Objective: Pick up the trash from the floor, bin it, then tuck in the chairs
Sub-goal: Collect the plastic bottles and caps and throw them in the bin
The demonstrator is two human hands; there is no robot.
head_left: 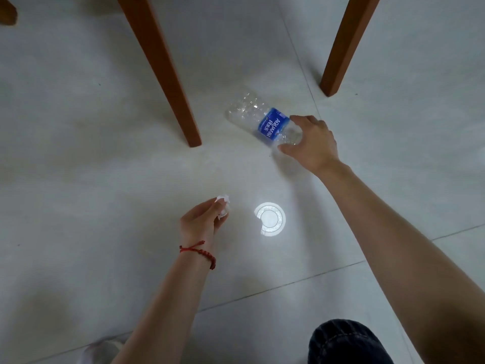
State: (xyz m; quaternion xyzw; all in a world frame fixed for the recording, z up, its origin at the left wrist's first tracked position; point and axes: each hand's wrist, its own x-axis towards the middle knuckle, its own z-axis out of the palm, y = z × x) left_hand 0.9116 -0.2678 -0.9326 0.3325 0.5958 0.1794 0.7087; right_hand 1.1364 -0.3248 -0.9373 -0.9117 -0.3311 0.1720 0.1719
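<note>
An empty clear plastic bottle [258, 116] with a blue label lies on its side on the pale tiled floor. My right hand [312, 143] reaches over its neck end, thumb and fingers curved around it and touching it; the cap end is hidden under the palm. My left hand [200, 219], with a red cord on the wrist, holds a crumpled piece of white paper [223, 203] between curled fingers, lower and to the left of the bottle.
Two brown wooden chair legs stand on the floor: one [170, 82] just left of the bottle, another [341, 56] at the upper right. A third wooden foot [8, 11] shows at the top left corner. A round lamp reflection [270, 218] glares on the tile. My knee [346, 342] is at the bottom.
</note>
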